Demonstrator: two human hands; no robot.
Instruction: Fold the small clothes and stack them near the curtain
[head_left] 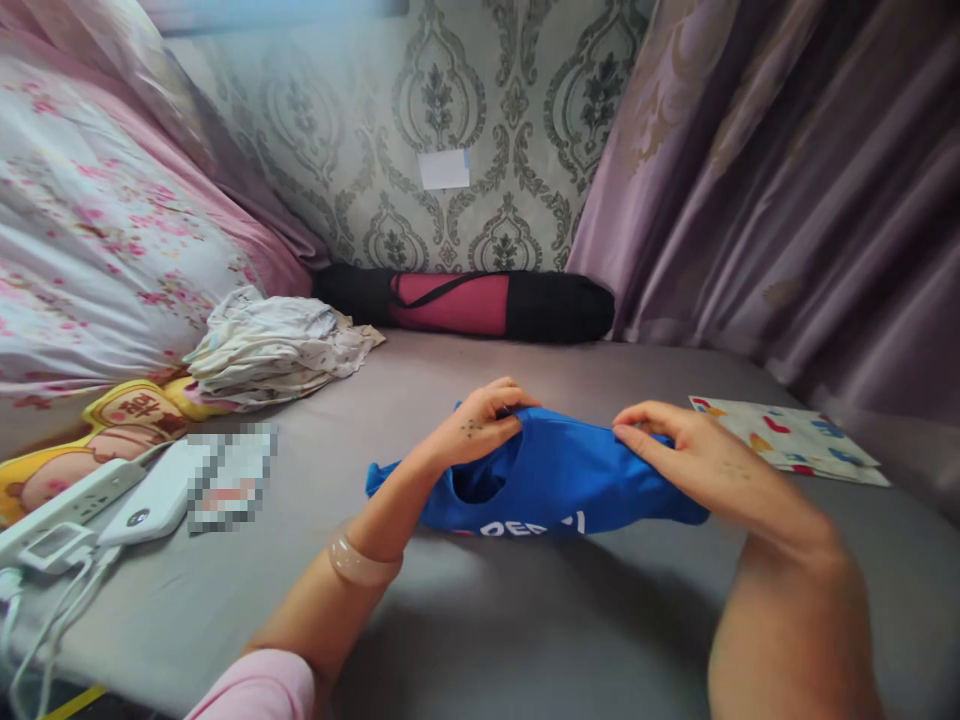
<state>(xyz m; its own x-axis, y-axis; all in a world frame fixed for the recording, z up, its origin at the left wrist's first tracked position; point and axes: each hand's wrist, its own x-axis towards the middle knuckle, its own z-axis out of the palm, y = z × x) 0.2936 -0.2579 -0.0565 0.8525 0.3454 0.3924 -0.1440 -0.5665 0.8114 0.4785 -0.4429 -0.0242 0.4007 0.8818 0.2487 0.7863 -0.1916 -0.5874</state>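
A blue T-shirt (555,470) with white lettering on its front hangs between my two hands, a little above the grey bed sheet (315,600). My left hand (480,425) pinches it by the neckline, and the round neck opening shows just below my fingers. Farther right, my right hand (675,445) grips the top edge near the shoulder between thumb and fingers. Much of the shirt's lower part is folded under or out of sight. A pale bangle (364,560) circles my left wrist.
A folded patterned cloth (795,440) lies at the right. Crumpled pale clothes (277,345) are heaped at the left, near a power strip (82,505) with cables and a white power bank (161,490). A black and pink rolled bag (465,303) rests along the wall.
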